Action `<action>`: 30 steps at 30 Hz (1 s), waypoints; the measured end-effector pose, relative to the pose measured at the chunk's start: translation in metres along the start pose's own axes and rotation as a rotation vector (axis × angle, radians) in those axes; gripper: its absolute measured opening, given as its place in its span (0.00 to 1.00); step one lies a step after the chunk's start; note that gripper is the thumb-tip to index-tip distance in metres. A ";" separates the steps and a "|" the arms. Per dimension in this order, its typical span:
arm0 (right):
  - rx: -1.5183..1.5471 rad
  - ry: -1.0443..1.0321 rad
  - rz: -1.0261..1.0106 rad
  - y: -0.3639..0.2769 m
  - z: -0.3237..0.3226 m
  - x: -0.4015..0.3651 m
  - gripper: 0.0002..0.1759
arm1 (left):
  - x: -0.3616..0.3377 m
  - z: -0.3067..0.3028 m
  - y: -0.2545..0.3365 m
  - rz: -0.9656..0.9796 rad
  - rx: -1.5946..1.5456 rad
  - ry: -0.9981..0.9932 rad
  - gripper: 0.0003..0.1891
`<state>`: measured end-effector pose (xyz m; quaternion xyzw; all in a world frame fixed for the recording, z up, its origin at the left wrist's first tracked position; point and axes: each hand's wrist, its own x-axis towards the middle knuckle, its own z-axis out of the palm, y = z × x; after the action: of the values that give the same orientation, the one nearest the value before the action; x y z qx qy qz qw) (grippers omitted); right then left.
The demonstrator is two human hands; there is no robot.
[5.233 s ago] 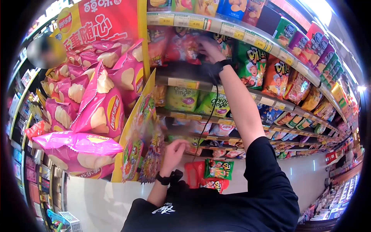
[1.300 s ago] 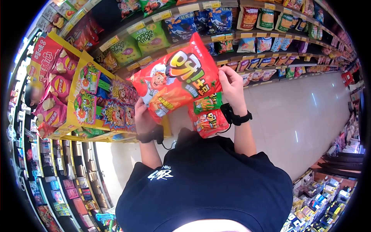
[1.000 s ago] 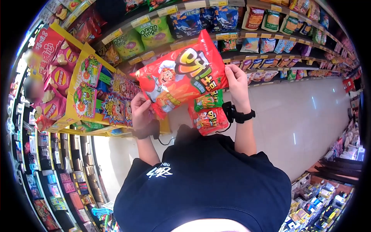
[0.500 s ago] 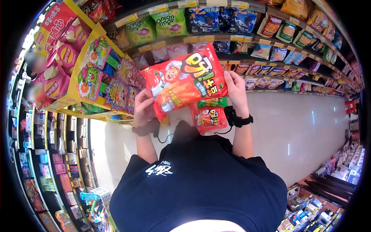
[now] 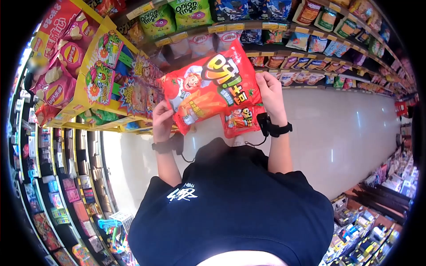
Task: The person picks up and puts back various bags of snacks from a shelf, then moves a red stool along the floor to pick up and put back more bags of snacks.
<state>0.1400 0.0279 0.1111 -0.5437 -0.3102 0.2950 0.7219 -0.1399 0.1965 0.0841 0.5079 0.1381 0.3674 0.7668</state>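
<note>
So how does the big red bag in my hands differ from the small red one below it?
The big red bag is far larger than the small red bag. The left hand and right hand grip the big red bag in front; the small red bag is partly hidden behind it. Both are red snack packs.

The red bag (image 5: 211,91) is glossy plastic film, crinkled and catching light. The floor (image 5: 337,133) is smooth, pale, polished tile with reflections. The shirt (image 5: 235,208) is matt black cloth.
</note>
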 end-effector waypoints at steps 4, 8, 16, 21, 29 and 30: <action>-0.087 0.066 -0.019 -0.003 0.014 -0.009 0.13 | 0.000 -0.009 0.016 -0.004 -0.002 0.003 0.02; -0.198 0.095 -0.001 0.001 0.027 -0.038 0.12 | -0.033 -0.026 0.018 -0.034 0.052 0.016 0.02; -0.400 0.158 0.181 0.038 0.030 -0.120 0.11 | -0.104 -0.053 -0.017 -0.272 0.028 0.000 0.02; -0.496 0.178 0.335 0.065 0.015 -0.164 0.13 | -0.126 -0.059 -0.043 -0.490 0.140 -0.066 0.04; -0.620 0.244 0.455 0.107 -0.022 -0.218 0.14 | -0.141 -0.075 -0.102 -0.693 0.223 -0.213 0.04; -0.642 0.243 0.448 0.114 -0.027 -0.219 0.14 | -0.139 -0.073 -0.104 -0.702 0.226 -0.211 0.04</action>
<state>0.0117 -0.1286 -0.0326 -0.8264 -0.1732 0.2666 0.4647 -0.2353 0.1259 -0.0625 0.5461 0.2634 0.0105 0.7952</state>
